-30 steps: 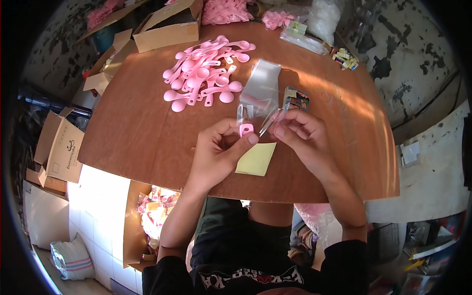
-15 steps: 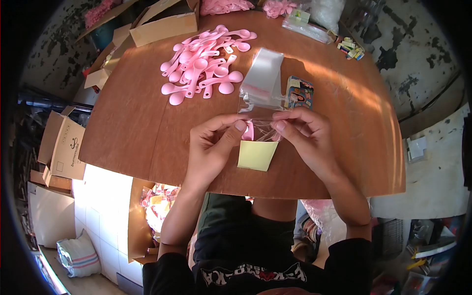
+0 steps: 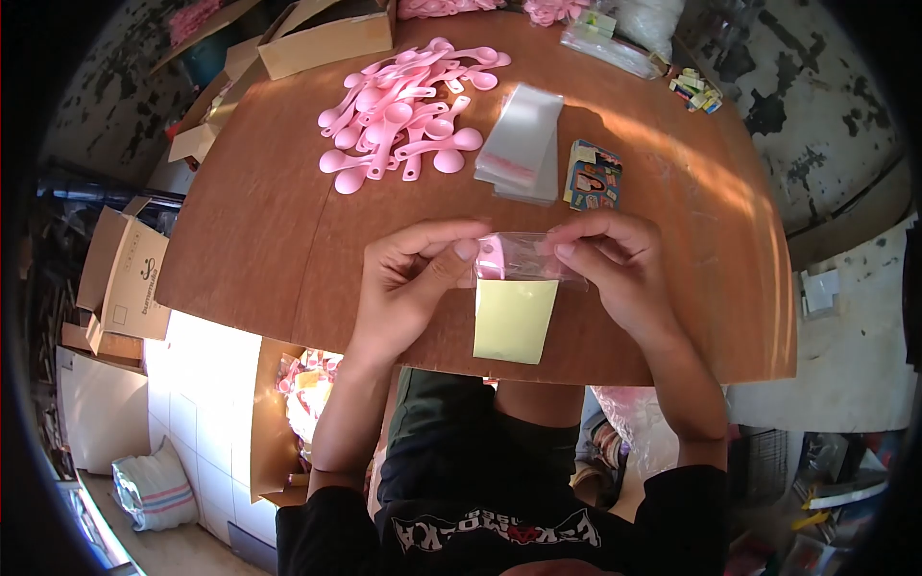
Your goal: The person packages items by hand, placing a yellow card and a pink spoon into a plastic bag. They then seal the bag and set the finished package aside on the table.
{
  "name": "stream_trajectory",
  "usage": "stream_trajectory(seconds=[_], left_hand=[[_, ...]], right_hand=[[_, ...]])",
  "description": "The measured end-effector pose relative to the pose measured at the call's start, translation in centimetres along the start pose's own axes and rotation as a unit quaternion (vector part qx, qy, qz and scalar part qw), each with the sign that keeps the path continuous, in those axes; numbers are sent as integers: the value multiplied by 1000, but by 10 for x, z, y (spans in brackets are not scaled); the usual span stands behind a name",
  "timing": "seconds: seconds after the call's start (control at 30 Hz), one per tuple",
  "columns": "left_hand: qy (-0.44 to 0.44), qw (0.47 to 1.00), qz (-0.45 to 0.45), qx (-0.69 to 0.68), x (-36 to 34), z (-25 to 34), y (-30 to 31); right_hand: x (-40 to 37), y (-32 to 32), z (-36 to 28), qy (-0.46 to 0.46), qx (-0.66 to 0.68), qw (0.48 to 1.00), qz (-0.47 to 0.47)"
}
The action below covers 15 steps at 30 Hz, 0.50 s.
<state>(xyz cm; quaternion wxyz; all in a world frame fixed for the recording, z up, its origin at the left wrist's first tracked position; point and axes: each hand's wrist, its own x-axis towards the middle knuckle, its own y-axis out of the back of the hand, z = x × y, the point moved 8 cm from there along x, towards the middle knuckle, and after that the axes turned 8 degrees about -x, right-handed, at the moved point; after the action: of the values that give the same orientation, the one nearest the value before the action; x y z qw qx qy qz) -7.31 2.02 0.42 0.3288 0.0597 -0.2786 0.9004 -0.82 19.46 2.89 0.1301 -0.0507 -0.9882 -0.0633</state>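
Note:
Between my two hands hangs a clear plastic bag (image 3: 526, 257) with a pale yellow card (image 3: 514, 322) in its lower part. A pink spoon handle (image 3: 491, 257) with a hole shows in the bag's upper left, above the card; the rest of it is hidden. My left hand (image 3: 413, 278) pinches the bag's top left corner between thumb and fingers. At the top right, my right hand (image 3: 610, 264) pinches the bag's edge. Beyond the hands lie a stack of flat clear bags (image 3: 523, 139) and a stack of printed cards (image 3: 593, 178).
A heap of pink measuring spoons (image 3: 399, 115) covers the far left of the wooden table (image 3: 259, 230). Small boxes (image 3: 695, 89) and plastic packs (image 3: 610, 48) sit at the far right edge. Cardboard boxes (image 3: 327, 38) stand behind, and an open carton (image 3: 274, 413) of packed items is below left.
The bag and card have come slightly nearer to me, apart from the bag stack, and the bag's top is now folded flatter. Both hands keep their pinch.

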Motion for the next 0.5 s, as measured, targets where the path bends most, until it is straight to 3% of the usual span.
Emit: stream_trajectory(seconds=[0.07, 0.23, 0.43, 0.5], left_hand=[[-17, 1000, -3, 22, 0, 2, 1], [-26, 998, -18, 59, -1, 1, 6], [-25, 999, -25, -6, 1, 3, 3], [11, 995, -36, -91, 0, 0, 2]], right_hand=[[1, -2, -4, 65, 0, 997, -37], [-1, -3, -6, 50, -2, 998, -42], [-2, -4, -11, 79, -9, 995, -67], [-3, -7, -13, 90, -1, 993, -79]])
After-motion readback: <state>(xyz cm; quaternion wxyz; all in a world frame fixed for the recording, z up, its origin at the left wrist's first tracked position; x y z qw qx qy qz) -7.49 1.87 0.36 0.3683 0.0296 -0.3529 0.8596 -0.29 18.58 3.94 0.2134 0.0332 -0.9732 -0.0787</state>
